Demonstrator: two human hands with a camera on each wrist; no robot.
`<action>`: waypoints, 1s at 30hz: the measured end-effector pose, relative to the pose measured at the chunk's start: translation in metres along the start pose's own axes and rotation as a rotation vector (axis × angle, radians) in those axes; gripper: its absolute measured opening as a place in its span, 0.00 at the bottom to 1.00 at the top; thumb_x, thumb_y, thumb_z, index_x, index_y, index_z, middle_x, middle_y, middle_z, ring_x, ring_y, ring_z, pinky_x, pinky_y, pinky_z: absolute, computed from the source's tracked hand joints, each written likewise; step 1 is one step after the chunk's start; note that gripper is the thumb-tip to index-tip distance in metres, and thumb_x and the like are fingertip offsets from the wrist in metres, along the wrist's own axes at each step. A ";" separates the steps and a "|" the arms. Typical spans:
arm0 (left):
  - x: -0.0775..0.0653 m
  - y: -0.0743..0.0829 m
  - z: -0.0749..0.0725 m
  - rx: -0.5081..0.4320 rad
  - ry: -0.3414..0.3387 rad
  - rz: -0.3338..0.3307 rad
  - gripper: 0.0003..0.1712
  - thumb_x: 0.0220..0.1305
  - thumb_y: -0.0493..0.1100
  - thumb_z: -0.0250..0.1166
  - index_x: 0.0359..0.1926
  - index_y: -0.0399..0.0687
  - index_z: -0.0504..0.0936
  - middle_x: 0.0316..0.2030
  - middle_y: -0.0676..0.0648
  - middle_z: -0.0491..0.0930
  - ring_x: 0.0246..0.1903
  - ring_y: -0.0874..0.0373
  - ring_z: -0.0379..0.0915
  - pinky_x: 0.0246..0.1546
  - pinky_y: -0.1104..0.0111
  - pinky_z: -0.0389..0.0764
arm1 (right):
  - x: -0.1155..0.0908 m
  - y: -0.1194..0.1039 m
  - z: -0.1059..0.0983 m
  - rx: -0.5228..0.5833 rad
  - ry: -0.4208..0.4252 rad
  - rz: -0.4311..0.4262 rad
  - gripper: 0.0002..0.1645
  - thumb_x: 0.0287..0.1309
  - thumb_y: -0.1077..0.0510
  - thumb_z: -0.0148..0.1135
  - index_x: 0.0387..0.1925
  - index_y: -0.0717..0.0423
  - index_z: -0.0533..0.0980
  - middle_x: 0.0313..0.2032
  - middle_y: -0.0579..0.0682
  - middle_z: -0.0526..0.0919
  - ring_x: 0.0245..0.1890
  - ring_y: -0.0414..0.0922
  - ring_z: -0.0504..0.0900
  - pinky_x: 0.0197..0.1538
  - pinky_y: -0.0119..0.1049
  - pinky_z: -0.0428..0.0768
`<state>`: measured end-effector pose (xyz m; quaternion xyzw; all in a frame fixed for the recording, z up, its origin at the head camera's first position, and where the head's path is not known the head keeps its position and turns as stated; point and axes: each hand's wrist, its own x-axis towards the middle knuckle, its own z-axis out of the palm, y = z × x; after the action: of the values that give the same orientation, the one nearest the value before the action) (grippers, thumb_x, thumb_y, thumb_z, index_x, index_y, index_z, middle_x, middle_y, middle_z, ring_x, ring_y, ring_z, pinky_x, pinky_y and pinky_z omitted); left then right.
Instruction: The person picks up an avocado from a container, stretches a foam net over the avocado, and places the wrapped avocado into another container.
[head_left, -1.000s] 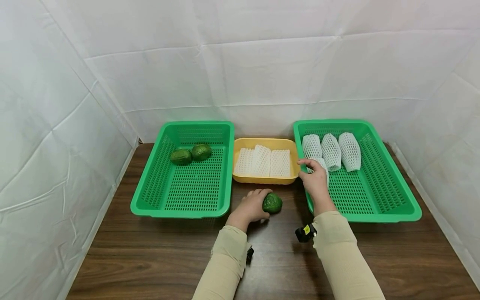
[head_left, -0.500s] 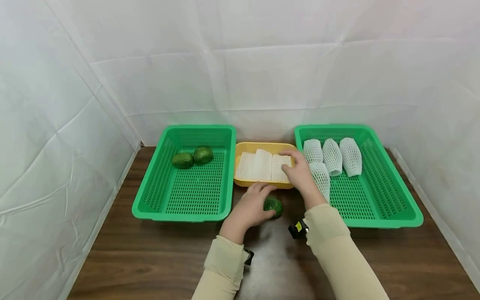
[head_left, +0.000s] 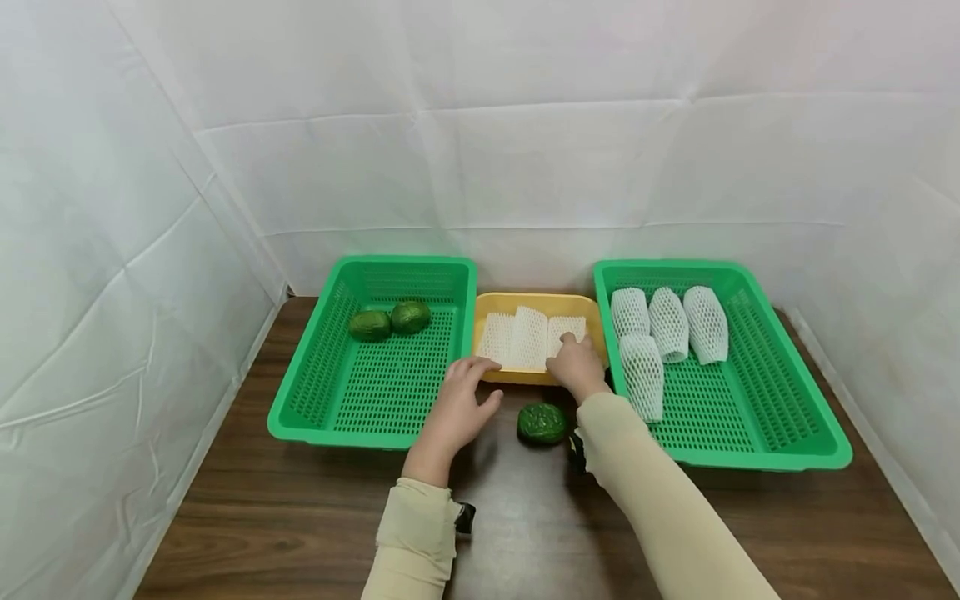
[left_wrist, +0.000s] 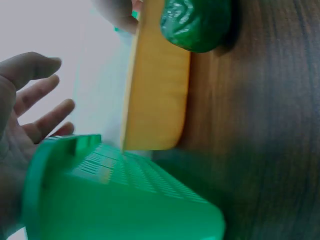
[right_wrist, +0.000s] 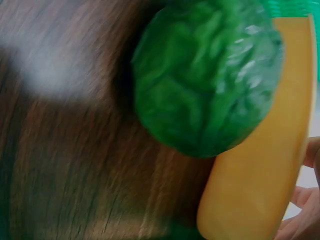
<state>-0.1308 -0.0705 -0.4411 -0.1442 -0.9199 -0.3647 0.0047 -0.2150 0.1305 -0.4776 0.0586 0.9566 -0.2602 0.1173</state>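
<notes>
A dark green wrinkled avocado point(head_left: 542, 424) rests on the brown table in front of the yellow tray point(head_left: 517, 377). Three white foam net sleeves point(head_left: 531, 337) lie side by side in that tray. My right hand point(head_left: 579, 365) reaches over the tray's front edge, its fingertips at the rightmost sleeve; I cannot tell if they pinch it. In the right wrist view the avocado looms large and only finger parts show. My left hand point(head_left: 456, 406) holds nothing, thumb and fingers apart, beside the left green basket point(head_left: 461, 367), with fingertips by the tray's left front corner.
Two more avocados point(head_left: 411, 317) lie in the left basket. The right green basket point(head_left: 757, 458) holds several avocado-sized bundles in white foam nets point(head_left: 641, 377). White sheets hang behind and at both sides of the table point(head_left: 247, 500).
My left hand has let go of the avocado and drawn back left. The right hand has moved from the right basket's rim into the tray, down to the sleeve.
</notes>
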 end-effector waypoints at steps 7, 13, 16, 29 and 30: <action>0.003 -0.003 0.005 -0.002 0.040 -0.015 0.16 0.62 0.42 0.61 0.52 0.48 0.76 0.57 0.44 0.69 0.62 0.47 0.55 0.58 0.51 0.60 | 0.001 0.001 -0.004 -0.002 0.003 -0.013 0.25 0.55 0.58 0.54 0.55 0.63 0.68 0.45 0.65 0.75 0.39 0.58 0.74 0.42 0.50 0.72; 0.005 -0.004 0.006 0.009 0.045 -0.008 0.15 0.63 0.43 0.61 0.51 0.49 0.77 0.56 0.46 0.70 0.61 0.48 0.56 0.58 0.51 0.60 | 0.007 0.003 -0.003 0.045 0.105 0.016 0.21 0.56 0.63 0.50 0.54 0.58 0.69 0.35 0.59 0.78 0.28 0.53 0.74 0.30 0.43 0.72; 0.005 -0.005 0.007 -0.004 0.060 0.009 0.14 0.63 0.41 0.61 0.50 0.48 0.77 0.55 0.47 0.71 0.60 0.48 0.57 0.58 0.52 0.60 | 0.006 -0.001 -0.006 0.123 0.186 0.035 0.21 0.56 0.64 0.48 0.53 0.56 0.69 0.38 0.58 0.76 0.30 0.53 0.73 0.31 0.43 0.71; -0.002 -0.012 0.005 -0.132 0.092 0.019 0.18 0.69 0.48 0.54 0.53 0.45 0.76 0.56 0.44 0.71 0.60 0.48 0.57 0.56 0.53 0.64 | -0.047 -0.035 -0.030 0.764 0.227 -0.240 0.23 0.54 0.71 0.52 0.53 0.62 0.65 0.32 0.51 0.66 0.30 0.43 0.65 0.32 0.31 0.66; -0.002 -0.012 0.005 -0.153 0.096 0.019 0.19 0.70 0.50 0.52 0.53 0.44 0.76 0.56 0.43 0.71 0.60 0.48 0.58 0.56 0.53 0.64 | -0.053 -0.035 -0.028 0.823 0.182 -0.261 0.24 0.54 0.73 0.52 0.54 0.64 0.64 0.33 0.52 0.66 0.30 0.42 0.65 0.32 0.30 0.67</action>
<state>-0.1318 -0.0763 -0.4531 -0.1351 -0.8866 -0.4405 0.0412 -0.1753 0.1123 -0.4241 0.0018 0.7790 -0.6261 -0.0343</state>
